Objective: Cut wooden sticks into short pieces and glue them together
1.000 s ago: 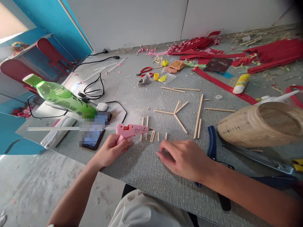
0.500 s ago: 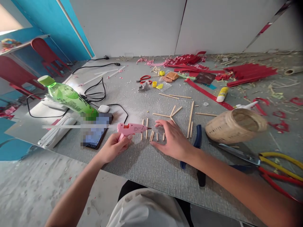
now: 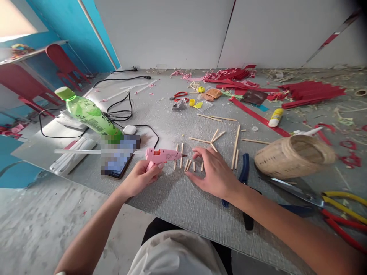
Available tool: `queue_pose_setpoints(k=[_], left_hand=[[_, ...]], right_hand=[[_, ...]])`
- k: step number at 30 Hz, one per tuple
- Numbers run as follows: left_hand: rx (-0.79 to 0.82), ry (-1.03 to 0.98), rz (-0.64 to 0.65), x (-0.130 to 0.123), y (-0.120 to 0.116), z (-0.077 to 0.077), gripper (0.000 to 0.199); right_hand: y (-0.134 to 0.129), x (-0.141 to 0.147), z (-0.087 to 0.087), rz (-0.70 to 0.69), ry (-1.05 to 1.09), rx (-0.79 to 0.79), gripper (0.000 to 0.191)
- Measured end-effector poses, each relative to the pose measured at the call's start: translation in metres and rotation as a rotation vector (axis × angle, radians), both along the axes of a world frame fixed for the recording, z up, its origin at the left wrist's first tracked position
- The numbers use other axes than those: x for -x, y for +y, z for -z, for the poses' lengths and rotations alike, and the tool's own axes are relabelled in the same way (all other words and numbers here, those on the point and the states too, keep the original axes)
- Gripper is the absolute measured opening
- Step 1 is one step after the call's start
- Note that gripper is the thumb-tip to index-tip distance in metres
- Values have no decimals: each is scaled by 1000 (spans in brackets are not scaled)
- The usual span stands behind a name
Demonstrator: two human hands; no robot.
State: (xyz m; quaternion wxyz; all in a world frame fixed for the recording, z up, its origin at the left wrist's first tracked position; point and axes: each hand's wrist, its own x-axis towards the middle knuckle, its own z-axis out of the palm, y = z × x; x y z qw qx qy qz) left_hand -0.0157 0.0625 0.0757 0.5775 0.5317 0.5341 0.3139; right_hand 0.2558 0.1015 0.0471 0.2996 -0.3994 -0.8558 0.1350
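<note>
My left hand (image 3: pixel 143 178) is wrapped round the handle of a pink glue gun (image 3: pixel 162 154), whose nozzle points right. A long clear glue stick (image 3: pixel 86 152) sticks out of its back end. My right hand (image 3: pixel 213 173) is just beyond the nozzle, thumb and fingers apart in a curve, with nothing seen between them. Short wooden sticks (image 3: pixel 188 165) lie on the table under and beside that hand. Just past its fingers several sticks (image 3: pixel 211 142) form a branching shape. Longer sticks (image 3: pixel 236 147) lie to the right.
A green bottle (image 3: pixel 91 114) and a phone (image 3: pixel 122 158) lie at left. On the right are blue-handled pliers (image 3: pixel 244 168), a woven-looking jar (image 3: pixel 278 157) and large scissors (image 3: pixel 301 193). Red paper strips (image 3: pixel 312 91), a glue bottle (image 3: pixel 276 117) and small red scissors (image 3: pixel 180 94) lie farther back.
The whole view has shifted slightly, so things appear a little farther right. Both hands keep nearly the same pose, and the glue gun stays in my left hand.
</note>
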Motion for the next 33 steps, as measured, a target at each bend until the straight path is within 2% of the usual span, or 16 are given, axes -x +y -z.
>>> queue_pose_setpoints(k=[3, 27, 33], left_hand=[[0, 5, 7, 0, 0, 1, 56], [-25, 60, 38, 4, 0, 7, 53], [-7, 16, 49, 3, 1, 1, 54]], right_hand=[[-1, 1, 0, -13, -2, 10, 57], [0, 1, 0, -4, -23, 13, 51], [-1, 1, -1, -7, 52, -10, 56]])
